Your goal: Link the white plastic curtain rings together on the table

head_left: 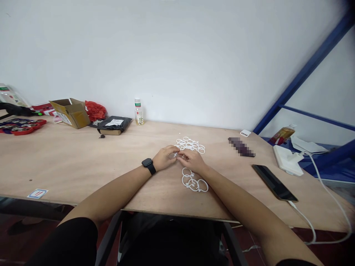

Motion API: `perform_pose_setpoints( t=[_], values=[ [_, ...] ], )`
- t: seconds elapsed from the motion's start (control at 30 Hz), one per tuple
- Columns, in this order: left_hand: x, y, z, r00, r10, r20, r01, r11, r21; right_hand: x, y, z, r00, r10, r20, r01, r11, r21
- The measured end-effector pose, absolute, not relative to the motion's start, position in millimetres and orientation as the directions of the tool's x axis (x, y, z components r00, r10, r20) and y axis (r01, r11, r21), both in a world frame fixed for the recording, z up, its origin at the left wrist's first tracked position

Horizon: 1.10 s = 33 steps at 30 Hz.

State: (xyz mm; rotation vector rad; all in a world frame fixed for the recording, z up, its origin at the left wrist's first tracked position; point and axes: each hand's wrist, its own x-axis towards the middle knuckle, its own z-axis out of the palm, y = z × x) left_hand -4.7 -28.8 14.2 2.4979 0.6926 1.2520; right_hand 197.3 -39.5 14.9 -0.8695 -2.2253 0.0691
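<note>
My left hand point(165, 157), below a dark smartwatch, and my right hand point(192, 161) meet over the wooden table. Their fingers are closed together on a small white plastic ring point(174, 155), mostly hidden by the fingertips. Just beyond the hands lies a pile of white plastic rings point(191, 144), thin and round, like curtain rings with a small eyelet. A smaller group of such rings point(195, 183) lies nearer to me, beside my right wrist; several of them overlap.
A phone point(274, 182) on a white cable and a white power strip point(288, 159) lie at right, near a pixelated dark object point(241, 147). A bottle point(139, 111), black parcel point(114, 123) and open carton point(70, 113) stand along the wall. The table edge point(177, 215) runs close before me.
</note>
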Motion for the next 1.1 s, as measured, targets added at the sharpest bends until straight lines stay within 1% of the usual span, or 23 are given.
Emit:
perform_pose_setpoints(
  t=[0.17,0.23,0.33,0.47,0.57,0.67,0.8,1.1],
  values=[
    [-3.3,-29.5,12.6,0.523,0.509,0.684,0.299,-0.861,0.412,197.4,-38.7,15.7,-0.455,0.622,0.637,0.605,0.741,-0.291],
    [-3.0,-29.4,11.5,0.505,0.521,0.688,0.322,-0.853,0.410,197.2,-38.8,15.7,-0.442,0.623,0.645,0.612,0.735,-0.290],
    [-3.2,-28.5,10.2,0.465,0.538,0.703,0.343,-0.842,0.417,197.2,-39.3,15.5,-0.435,0.610,0.662,0.604,0.743,-0.289],
    [-4.4,-26.9,9.0,0.437,0.516,0.737,0.327,-0.854,0.405,197.4,-40.5,16.1,-0.436,0.592,0.677,0.588,0.758,-0.284],
    [-5.1,-26.5,8.8,0.416,0.519,0.747,0.360,-0.848,0.388,197.6,-41.0,16.0,-0.423,0.584,0.692,0.588,0.759,-0.281],
    [-5.4,-27.7,9.9,0.435,0.528,0.729,0.406,-0.838,0.365,198.1,-40.9,14.6,-0.422,0.573,0.702,0.585,0.764,-0.272],
    [-5.0,-30.6,12.5,0.475,0.525,0.706,0.421,-0.841,0.341,198.9,-41.0,12.9,-0.438,0.568,0.697,0.578,0.772,-0.265],
    [-3.4,-33.2,13.8,0.524,0.523,0.673,0.454,-0.839,0.298,197.0,-44.0,15.5,-0.443,0.589,0.676,0.548,0.774,-0.316]
  ],
)
